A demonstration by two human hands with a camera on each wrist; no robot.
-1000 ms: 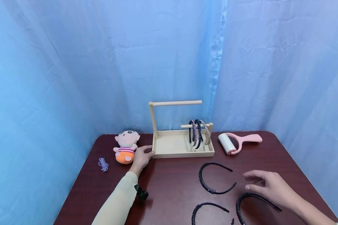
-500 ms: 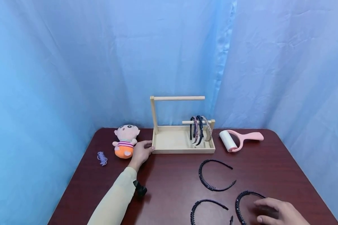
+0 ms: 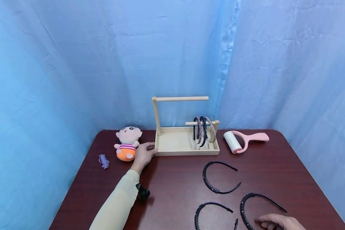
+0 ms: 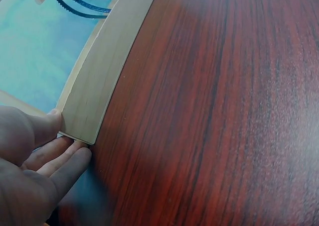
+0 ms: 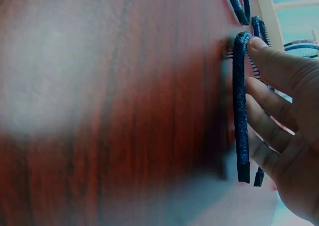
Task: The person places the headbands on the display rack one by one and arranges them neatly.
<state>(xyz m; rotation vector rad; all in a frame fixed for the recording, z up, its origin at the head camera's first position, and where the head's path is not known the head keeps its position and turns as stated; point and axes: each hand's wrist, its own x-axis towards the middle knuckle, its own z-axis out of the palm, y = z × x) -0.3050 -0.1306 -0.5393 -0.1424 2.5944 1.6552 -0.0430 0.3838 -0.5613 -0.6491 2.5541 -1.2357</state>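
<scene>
A pale wooden stand (image 3: 187,152), a tray with two horizontal bars, is at the table's back. Several headbands (image 3: 202,131) hang on its lower bar. My left hand (image 3: 144,156) holds the stand's left front corner; in the left wrist view the thumb lies at the rim and the fingers against the end. Three black toothed headbands lie in front: one upper (image 3: 207,179), one lower (image 3: 197,214), one to the right (image 3: 242,207). My right hand (image 3: 279,221) is low beside the right headband, its fingers loosely bent. In the right wrist view its thumb tip overlaps this headband's curve (image 5: 240,96).
A plush doll (image 3: 127,143) sits just left of my left hand, with a bundle of purple cord (image 3: 104,161) farther left. A pink lint roller (image 3: 244,140) lies right of the stand. Blue curtains (image 3: 172,57) surround the dark red table (image 3: 172,191).
My right hand has come down and toward the near edge, to the right headband. My left hand stays at the stand's corner. The whole view has shifted slightly.
</scene>
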